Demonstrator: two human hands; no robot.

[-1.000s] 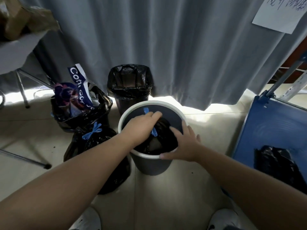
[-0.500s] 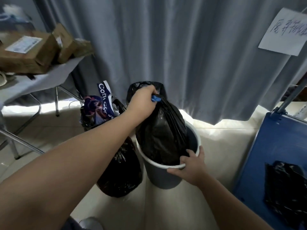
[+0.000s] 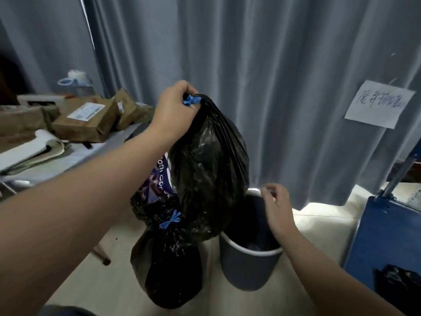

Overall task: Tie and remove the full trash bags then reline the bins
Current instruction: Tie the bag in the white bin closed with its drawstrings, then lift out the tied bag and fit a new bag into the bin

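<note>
My left hand grips the knotted top of a full black trash bag by its blue drawstring and holds it in the air, above and left of the grey bin. The bin stands on the floor with a white rim and a dark inside; no liner shows on its rim. My right hand hovers over the bin's far rim with its fingers loosely apart, holding nothing. A second tied black bag with a blue bow rests on the floor under my left arm.
An open black bag with a purple packet sits behind the tied one. A table at left carries cardboard parcels. A grey curtain hangs behind with a paper note. A blue panel at right bears black bags.
My left hand has lifted the tied bag fully out of the bin and up to the left. My right hand has let go of the bin's rim and risen above it.
</note>
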